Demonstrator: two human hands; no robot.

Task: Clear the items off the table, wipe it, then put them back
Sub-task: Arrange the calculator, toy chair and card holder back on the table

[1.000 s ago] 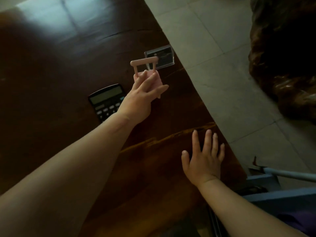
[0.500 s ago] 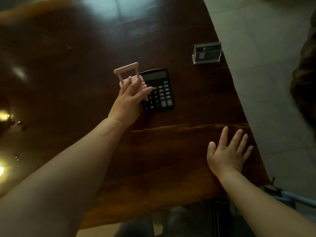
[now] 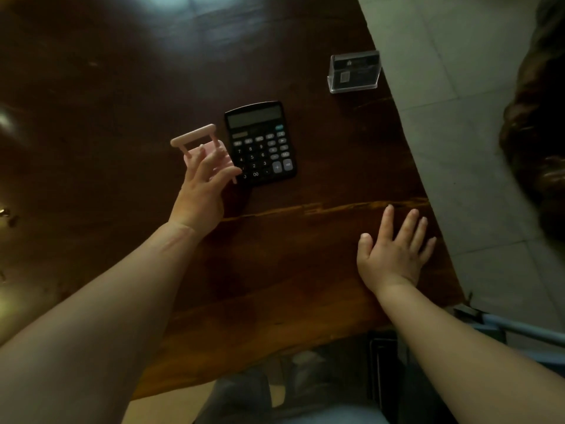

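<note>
My left hand (image 3: 203, 191) grips a small pink chair-shaped stand (image 3: 195, 139), holding it just left of a black calculator (image 3: 260, 142) that lies flat on the dark wooden table (image 3: 290, 255). Whether the stand touches the table I cannot tell. A clear acrylic card holder (image 3: 354, 71) with dark cards stands near the table's right edge, farther back. Near that same edge my right hand (image 3: 394, 255) lies flat on the tabletop, fingers spread, holding nothing.
Grey tiled floor (image 3: 458, 117) runs along the table's right side. A dark carved wooden piece (image 3: 538, 133) sits at the far right. A blue-grey chair frame (image 3: 519, 328) shows at the lower right. Small shiny bits (image 3: 7, 215) lie at the table's left edge.
My left hand has carried the pink stand from near the card holder, over the calculator, to its left side and lower toward the table. My right hand stays flat on the table.
</note>
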